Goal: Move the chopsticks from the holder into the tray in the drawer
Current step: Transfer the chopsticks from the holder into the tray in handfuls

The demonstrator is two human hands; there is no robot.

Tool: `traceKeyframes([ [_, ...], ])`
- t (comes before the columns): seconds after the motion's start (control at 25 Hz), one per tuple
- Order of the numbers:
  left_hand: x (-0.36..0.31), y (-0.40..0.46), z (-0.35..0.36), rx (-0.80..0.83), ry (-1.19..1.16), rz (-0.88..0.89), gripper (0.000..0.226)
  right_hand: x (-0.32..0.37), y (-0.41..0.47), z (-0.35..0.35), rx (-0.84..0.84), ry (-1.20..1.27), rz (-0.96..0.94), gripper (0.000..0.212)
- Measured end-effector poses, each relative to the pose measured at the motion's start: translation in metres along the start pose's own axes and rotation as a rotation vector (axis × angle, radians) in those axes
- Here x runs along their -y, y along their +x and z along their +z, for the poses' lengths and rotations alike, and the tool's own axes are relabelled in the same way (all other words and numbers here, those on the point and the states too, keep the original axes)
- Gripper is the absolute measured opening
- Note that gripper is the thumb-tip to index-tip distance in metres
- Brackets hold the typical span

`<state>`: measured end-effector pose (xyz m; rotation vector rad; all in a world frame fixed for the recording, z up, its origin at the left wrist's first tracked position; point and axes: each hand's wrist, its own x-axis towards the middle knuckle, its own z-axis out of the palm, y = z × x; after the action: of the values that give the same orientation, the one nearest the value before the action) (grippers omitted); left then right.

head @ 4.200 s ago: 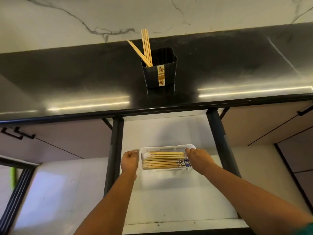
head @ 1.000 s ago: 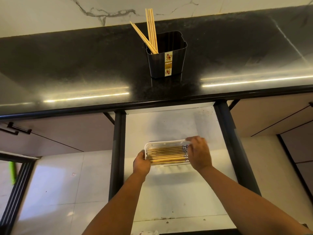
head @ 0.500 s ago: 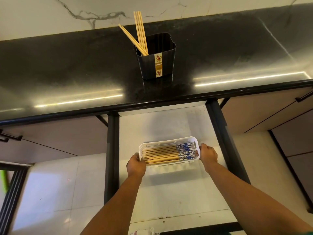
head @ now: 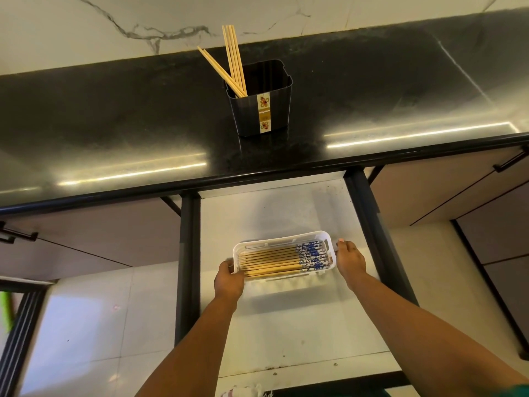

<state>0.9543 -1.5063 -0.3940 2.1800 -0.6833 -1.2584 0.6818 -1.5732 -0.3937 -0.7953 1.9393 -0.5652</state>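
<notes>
The fingers of the left hand curl around the left end wall of the white tray, with the thumb lying on the rim. The grip is closed on the tray. The right hand rests against the tray's right end wall; its fingers are held together and bent slightly, the fingertips touching the upper right corner. Whether this hand clamps the wall or only presses against it cannot be told. Both forearms extend from the lower edge of the view.

The tray is a shallow rectangular basket with slotted sides. It contains a row of chopsticks in the tray, laid flat and parallel along its length. Their right ends carry a blue-and-white pattern; the remainder is plain wood colour. The row fills most of the tray floor.

The tray sits in the open drawer, on its white floor, toward the middle. Dark side rails border the drawer on the left and right.

Above the drawer, the black countertop carries a black ribbed holder with a vertical printed label on its front. The holder contains the remaining chopsticks, grouped at its left side. Most stand nearly upright, and a couple lean to the left, over the rim. A marble-patterned wall stands behind the countertop.
</notes>
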Motion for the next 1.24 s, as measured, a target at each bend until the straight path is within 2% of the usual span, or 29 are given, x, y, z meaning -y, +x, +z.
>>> traceKeyframes([
  [0.16,0.0,-0.004,-0.003,0.001,-0.032,-0.021,0.049,-0.007,0.001,0.0,0.005,-0.082,0.004,0.047],
  [0.44,-0.002,-0.003,-0.006,0.042,-0.043,-0.057,0.049,0.002,-0.003,-0.007,0.027,-0.139,-0.036,0.043],
  [0.56,-0.013,-0.01,-0.008,0.022,-0.004,-0.004,0.055,0.014,-0.004,-0.012,-0.046,-0.17,-0.146,0.039],
  [0.68,-0.035,-0.016,-0.012,-0.055,0.082,0.133,0.059,0.038,-0.011,-0.013,-0.081,-0.281,-0.334,0.035],
  [0.84,-0.096,-0.027,-0.018,-0.103,0.04,0.287,0.059,0.092,-0.029,-0.005,-0.035,-0.552,-0.665,0.036],
  [0.96,-0.164,-0.034,-0.028,-0.117,-0.019,0.453,0.058,0.156,-0.054,0.0,-0.045,-0.347,-0.867,0.036],
  [1.08,-0.237,-0.041,-0.043,-0.136,-0.034,0.631,0.052,0.23,-0.075,0.007,-0.065,-0.347,-1.073,0.039],
  [1.24,-0.317,-0.047,-0.062,-0.034,-0.088,0.689,0.049,0.32,-0.088,0.02,-0.013,-0.268,-1.145,0.035],
])
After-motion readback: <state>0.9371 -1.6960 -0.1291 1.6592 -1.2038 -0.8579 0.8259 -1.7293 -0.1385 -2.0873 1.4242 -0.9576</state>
